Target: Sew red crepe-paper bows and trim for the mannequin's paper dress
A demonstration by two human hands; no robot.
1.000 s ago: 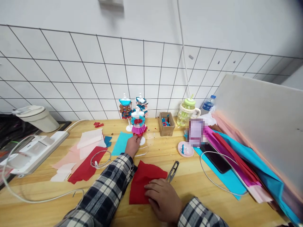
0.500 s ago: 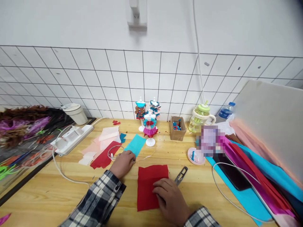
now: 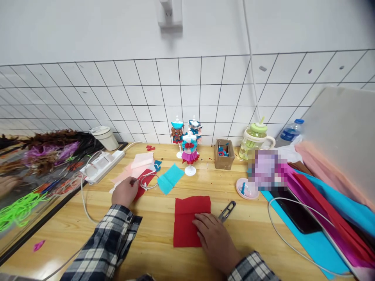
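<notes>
My right hand [image 3: 216,238] lies flat on a square of red cloth [image 3: 186,230], fingers stretched out over its right half. A crease runs across the upper part of this cloth. Just beyond that hand are small thread snips [image 3: 227,211]. My left hand [image 3: 125,192] is over the pile of cloth pieces on the left, thumb and fingers pinched together; what is between them I cannot make out. Right beside its fingertips are a darker red piece [image 3: 148,178] and a loop of white cord [image 3: 149,187]. A turquoise piece [image 3: 170,178] lies right of the loop.
Three small dressed mannequins [image 3: 190,150] stand near the wall, beside a cardboard box [image 3: 224,156] of scraps. Rightward are a pink dish [image 3: 247,194], a green-lidded jug [image 3: 254,142], a phone [image 3: 295,212] and layered cloth. A power strip [image 3: 105,169] and another person's hand [image 3: 8,185] are left.
My left hand has moved left, from beside the turquoise piece to the dark red and peach pieces. My right hand stays on the red cloth. The view has shifted slightly.
</notes>
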